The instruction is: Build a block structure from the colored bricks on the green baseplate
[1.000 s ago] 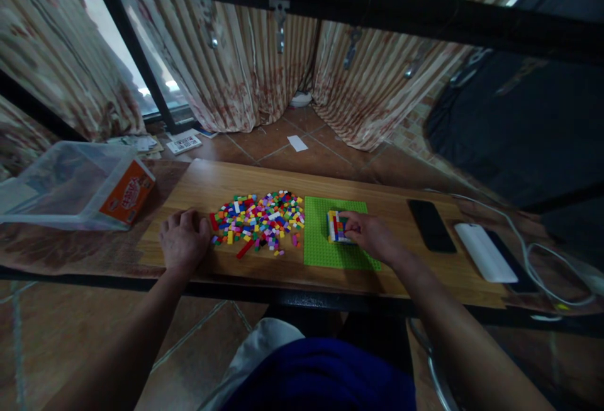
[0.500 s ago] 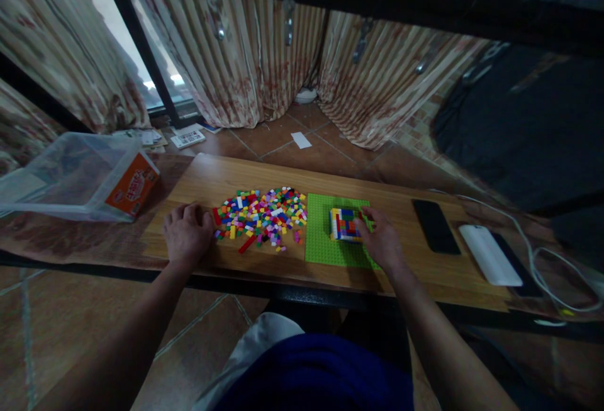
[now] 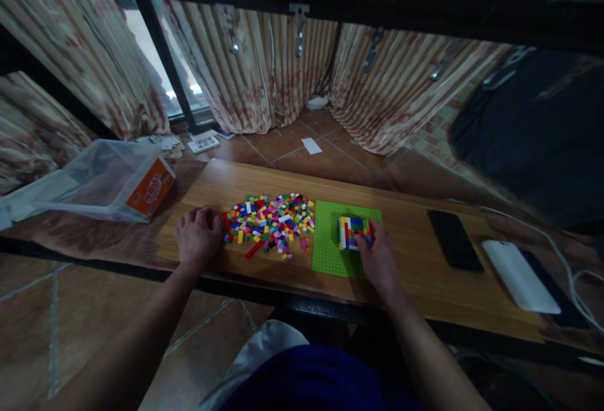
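On the green baseplate (image 3: pixel 325 253) stands a small block built of toy bricks (image 3: pixel 350 233), with white and yellow along its left side and blue, red and other colours on top. My right hand (image 3: pixel 379 257) grips the right end of this block, thumb at the near side and fingers at the far right; the fingers cover that end. To the left, a loose pile of colourful toy bricks (image 3: pixel 268 222) lies beside the baseplate. My left hand (image 3: pixel 199 235) rests palm down on the wooden board at the pile's left edge, fingers slightly bent and holding nothing.
The wooden board (image 3: pixel 410 272) lies along a narrow table. A clear plastic box (image 3: pixel 108 178) with an orange label stands at the far left. On the right are a black phone (image 3: pixel 455 240), a white device (image 3: pixel 519 275) and a white cable (image 3: pixel 573 279).
My right hand drew back from the block's top, fingers apart, then closed around its right end. My left hand stays beside the pile. The view has shifted slightly.
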A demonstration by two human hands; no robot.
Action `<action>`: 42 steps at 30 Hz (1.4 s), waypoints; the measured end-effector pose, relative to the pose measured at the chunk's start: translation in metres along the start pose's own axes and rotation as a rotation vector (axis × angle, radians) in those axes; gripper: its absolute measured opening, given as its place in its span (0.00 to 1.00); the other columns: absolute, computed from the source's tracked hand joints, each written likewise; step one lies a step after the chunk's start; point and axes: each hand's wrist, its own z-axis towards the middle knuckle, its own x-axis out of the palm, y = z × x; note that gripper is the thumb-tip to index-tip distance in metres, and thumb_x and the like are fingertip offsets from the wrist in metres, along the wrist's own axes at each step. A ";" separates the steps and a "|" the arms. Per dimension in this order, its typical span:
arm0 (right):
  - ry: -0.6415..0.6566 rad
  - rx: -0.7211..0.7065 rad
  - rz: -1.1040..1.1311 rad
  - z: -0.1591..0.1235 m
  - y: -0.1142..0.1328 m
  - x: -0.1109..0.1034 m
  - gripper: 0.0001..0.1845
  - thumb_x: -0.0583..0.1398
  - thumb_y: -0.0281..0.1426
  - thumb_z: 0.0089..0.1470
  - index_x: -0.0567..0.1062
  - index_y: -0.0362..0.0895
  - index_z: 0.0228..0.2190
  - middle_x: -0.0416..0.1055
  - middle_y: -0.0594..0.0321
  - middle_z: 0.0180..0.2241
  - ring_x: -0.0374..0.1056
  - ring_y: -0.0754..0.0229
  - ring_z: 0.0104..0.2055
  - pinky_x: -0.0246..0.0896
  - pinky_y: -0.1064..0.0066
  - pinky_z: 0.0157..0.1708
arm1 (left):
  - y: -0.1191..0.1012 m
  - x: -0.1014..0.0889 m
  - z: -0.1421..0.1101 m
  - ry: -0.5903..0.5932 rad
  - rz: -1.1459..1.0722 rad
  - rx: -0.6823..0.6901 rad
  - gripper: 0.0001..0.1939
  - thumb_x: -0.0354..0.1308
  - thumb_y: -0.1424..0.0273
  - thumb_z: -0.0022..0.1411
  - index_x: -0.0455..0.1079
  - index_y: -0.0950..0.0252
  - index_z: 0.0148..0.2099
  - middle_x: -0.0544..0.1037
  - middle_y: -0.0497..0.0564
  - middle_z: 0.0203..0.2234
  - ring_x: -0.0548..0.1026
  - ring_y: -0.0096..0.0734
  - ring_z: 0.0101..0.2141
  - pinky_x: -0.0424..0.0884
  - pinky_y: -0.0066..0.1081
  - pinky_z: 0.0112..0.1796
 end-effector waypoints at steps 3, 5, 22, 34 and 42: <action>0.010 0.007 -0.002 -0.002 -0.001 0.002 0.34 0.51 0.50 0.60 0.65 0.40 0.58 0.67 0.41 0.53 0.64 0.44 0.54 0.59 0.47 0.55 | -0.001 -0.001 -0.001 0.000 0.012 -0.011 0.22 0.49 0.61 0.66 0.69 0.66 0.56 0.72 0.61 0.54 0.67 0.52 0.55 0.64 0.46 0.56; 0.017 0.011 0.003 -0.002 -0.002 0.004 0.35 0.51 0.51 0.60 0.64 0.41 0.59 0.67 0.42 0.53 0.64 0.43 0.54 0.60 0.47 0.54 | -0.002 -0.001 -0.002 0.003 0.014 -0.012 0.21 0.49 0.61 0.66 0.70 0.65 0.56 0.72 0.61 0.53 0.68 0.51 0.54 0.64 0.46 0.55; 0.203 -0.245 -0.313 0.020 0.014 0.011 0.31 0.42 0.45 0.65 0.64 0.41 0.60 0.63 0.47 0.60 0.55 0.44 0.64 0.53 0.48 0.59 | 0.000 0.002 -0.004 -0.039 -0.007 -0.014 0.19 0.51 0.63 0.65 0.70 0.64 0.55 0.74 0.60 0.51 0.69 0.49 0.54 0.66 0.46 0.54; 0.316 -0.190 -0.419 0.011 0.031 0.007 0.30 0.43 0.44 0.66 0.64 0.43 0.61 0.61 0.51 0.62 0.54 0.45 0.64 0.54 0.50 0.58 | 0.005 0.007 -0.001 -0.038 0.009 -0.013 0.20 0.50 0.62 0.66 0.71 0.65 0.55 0.73 0.60 0.52 0.69 0.49 0.53 0.66 0.46 0.53; 0.290 -0.175 -0.393 0.006 0.018 0.004 0.30 0.43 0.45 0.65 0.65 0.44 0.60 0.64 0.50 0.60 0.56 0.46 0.63 0.57 0.50 0.56 | 0.004 0.004 -0.001 -0.032 0.019 -0.015 0.19 0.51 0.63 0.66 0.71 0.65 0.54 0.74 0.60 0.51 0.69 0.49 0.53 0.66 0.46 0.52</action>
